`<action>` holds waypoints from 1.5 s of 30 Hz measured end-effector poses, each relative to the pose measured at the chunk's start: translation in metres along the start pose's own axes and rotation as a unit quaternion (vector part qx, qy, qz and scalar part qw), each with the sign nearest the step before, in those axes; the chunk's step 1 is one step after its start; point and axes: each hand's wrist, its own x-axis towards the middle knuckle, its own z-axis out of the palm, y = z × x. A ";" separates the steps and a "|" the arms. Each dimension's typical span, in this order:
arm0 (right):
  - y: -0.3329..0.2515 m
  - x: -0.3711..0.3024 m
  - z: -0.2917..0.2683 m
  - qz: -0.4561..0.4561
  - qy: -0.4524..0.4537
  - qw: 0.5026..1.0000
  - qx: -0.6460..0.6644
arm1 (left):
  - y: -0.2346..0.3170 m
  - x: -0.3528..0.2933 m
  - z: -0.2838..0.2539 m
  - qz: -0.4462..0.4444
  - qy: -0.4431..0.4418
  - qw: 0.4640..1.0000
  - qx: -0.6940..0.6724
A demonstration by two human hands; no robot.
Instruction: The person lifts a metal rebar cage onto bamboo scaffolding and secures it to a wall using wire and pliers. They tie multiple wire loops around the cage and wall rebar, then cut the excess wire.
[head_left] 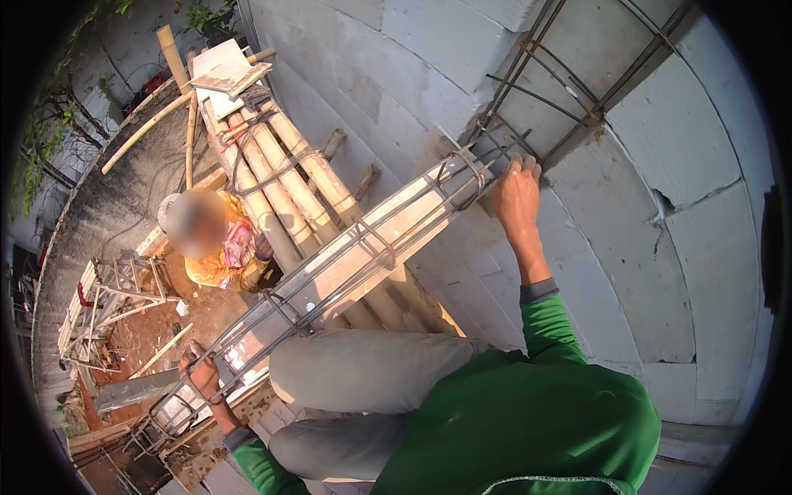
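Note:
A long steel rebar cage [381,247] with square stirrups runs slantwise from the lower left to the wall at the upper right. It lies along a pale wooden board [342,289], beside my bent knees. My left hand [200,373] is closed around the cage's bars near its lower left end. At the wall end, my right hand [518,183] has its fingers curled over the bar ends, partly hiding them. Just beyond that hand, another rebar frame [596,111] stands in a gap between the block walls, and the two sets of bars meet or overlap there.
Grey-white block walls [652,223] rise on the right. Thick bamboo poles [285,177], tied with cord, pass beneath the board. Below on the left, a person in a yellow top [210,268] is beside the poles. A wooden trestle [115,297] stands on the reddish ground.

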 end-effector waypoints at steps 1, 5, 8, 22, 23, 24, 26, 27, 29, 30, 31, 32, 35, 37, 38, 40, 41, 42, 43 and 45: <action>0.006 -0.002 -0.001 -0.055 -0.015 0.996 -0.073 | 0.014 0.003 -0.014 -0.002 0.004 1.000 -0.008; 0.009 0.002 -0.004 -0.126 -0.046 0.971 -0.198 | 0.002 -0.002 0.003 -0.012 0.000 1.000 0.025; -0.006 0.013 -0.014 -0.086 -0.138 0.965 -0.204 | -0.001 0.000 0.003 -0.016 0.014 1.000 0.019; 0.031 0.006 0.012 -0.017 -0.119 0.988 -0.093 | 0.043 0.012 -0.036 -0.062 -0.001 0.997 -0.051; 0.022 0.011 -0.002 0.003 -0.142 0.988 -0.068 | 0.040 0.013 -0.037 -0.046 0.016 0.998 -0.044; 0.006 0.020 -0.022 0.005 -0.105 0.994 -0.019 | 0.037 0.012 -0.034 -0.029 0.030 0.998 -0.040; -0.042 0.032 -0.076 0.017 -0.039 0.997 0.070 | 0.033 0.006 -0.031 -0.005 0.039 0.999 -0.029; -0.064 0.040 -0.095 -0.007 -0.039 0.989 0.145 | 0.030 0.004 -0.031 0.002 0.036 0.999 -0.022; -0.109 0.050 -0.119 -0.076 -0.056 0.960 0.263 | 0.028 0.005 -0.029 -0.003 0.002 1.000 -0.009; -0.127 0.054 -0.122 -0.125 -0.071 0.940 0.310 | 0.029 0.005 -0.027 -0.005 0.010 1.000 -0.013; -0.139 0.056 -0.116 -0.161 -0.113 0.931 0.309 | 0.027 0.005 -0.025 -0.008 0.019 1.000 -0.016; -0.145 0.057 -0.109 -0.197 -0.155 0.918 0.308 | 0.021 0.002 -0.023 -0.011 0.027 0.999 -0.018; -0.136 0.032 -0.032 -0.202 -0.251 0.892 0.317 | 0.016 0.001 -0.001 0.016 0.027 0.999 -0.019; -0.136 0.026 -0.031 -0.205 -0.305 0.883 0.292 | 0.015 0.000 -0.006 0.003 0.004 0.999 -0.043; -0.139 0.026 -0.033 -0.207 -0.332 0.877 0.279 | 0.012 0.001 -0.003 0.013 0.017 1.000 -0.020; -0.140 0.020 -0.034 -0.208 -0.312 0.891 0.257 | 0.003 -0.003 0.004 0.045 0.032 0.998 0.019; -0.145 0.027 -0.044 -0.199 -0.354 0.884 0.231 | 0.002 -0.004 0.003 0.045 0.036 0.998 0.014; -0.148 0.030 -0.047 -0.189 -0.395 0.875 0.205 | 0.000 -0.005 0.002 0.045 0.041 0.998 0.009; -0.145 0.025 -0.041 -0.201 -0.359 0.887 0.210 | 0.001 -0.005 0.001 0.047 0.044 0.998 0.000; -0.138 0.018 -0.023 -0.227 -0.283 0.905 0.221 | 0.003 -0.004 0.000 0.055 0.034 0.998 0.003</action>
